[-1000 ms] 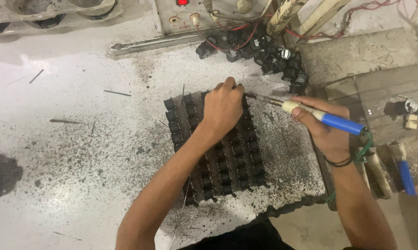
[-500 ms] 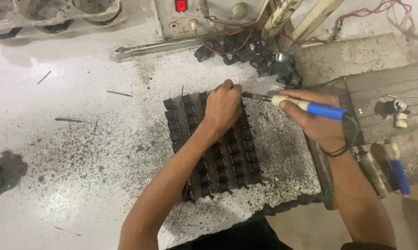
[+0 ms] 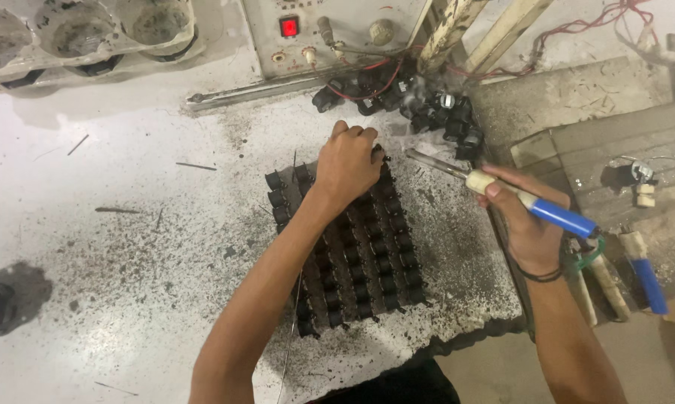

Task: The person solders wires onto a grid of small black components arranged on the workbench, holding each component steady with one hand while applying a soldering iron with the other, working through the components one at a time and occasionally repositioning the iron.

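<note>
A dark block of several rows of small black cylindrical cells (image 3: 360, 262) lies on the stained white worktop (image 3: 128, 247). My left hand (image 3: 346, 163) rests with curled fingers on the block's far edge, pinching something small that I cannot make out. My right hand (image 3: 528, 224) grips a soldering iron with a blue handle (image 3: 554, 215); its metal tip (image 3: 427, 160) hovers just right of the block's far corner, apart from the left fingers.
A grey control box with a red lit switch (image 3: 289, 26) stands at the back, with red and black wires and black clips (image 3: 427, 108) in front. A moulded tray (image 3: 75, 30) sits far left. A second blue-handled tool (image 3: 648, 273) lies right.
The soldering iron's tip has pulled back to the right, away from my left fingers. My left hand stays on the block's far edge. The camera view has shifted slightly.
</note>
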`<action>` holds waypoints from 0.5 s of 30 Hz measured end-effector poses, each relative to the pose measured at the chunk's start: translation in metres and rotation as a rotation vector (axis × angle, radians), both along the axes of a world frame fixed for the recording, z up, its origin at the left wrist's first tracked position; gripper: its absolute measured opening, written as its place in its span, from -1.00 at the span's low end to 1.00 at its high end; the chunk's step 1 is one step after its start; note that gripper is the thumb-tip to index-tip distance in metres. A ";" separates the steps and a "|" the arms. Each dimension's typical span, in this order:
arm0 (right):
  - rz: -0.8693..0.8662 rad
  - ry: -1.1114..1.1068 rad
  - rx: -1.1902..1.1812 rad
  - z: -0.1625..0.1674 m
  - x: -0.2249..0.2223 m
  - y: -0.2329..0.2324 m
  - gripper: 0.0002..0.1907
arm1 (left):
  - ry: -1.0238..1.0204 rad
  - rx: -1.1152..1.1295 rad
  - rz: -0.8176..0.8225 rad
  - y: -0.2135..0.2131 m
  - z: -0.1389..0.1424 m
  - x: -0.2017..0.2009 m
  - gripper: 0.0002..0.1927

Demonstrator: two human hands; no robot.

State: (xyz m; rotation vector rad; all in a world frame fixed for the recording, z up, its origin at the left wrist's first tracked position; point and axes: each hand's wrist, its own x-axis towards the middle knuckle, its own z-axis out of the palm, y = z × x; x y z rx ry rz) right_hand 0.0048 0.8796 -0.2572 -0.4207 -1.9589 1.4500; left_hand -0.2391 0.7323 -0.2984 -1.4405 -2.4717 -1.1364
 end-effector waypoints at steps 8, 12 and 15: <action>-0.103 -0.103 -0.076 0.008 0.015 -0.006 -0.67 | -0.012 -0.147 -0.136 0.013 -0.026 -0.009 -0.86; -0.072 -0.119 -0.091 0.010 0.008 -0.007 -0.66 | 0.005 -0.057 -0.142 0.007 -0.016 -0.007 -0.84; -0.078 -0.132 -0.012 0.011 0.004 -0.011 -0.67 | 0.032 0.073 -0.040 -0.013 -0.006 -0.006 -0.84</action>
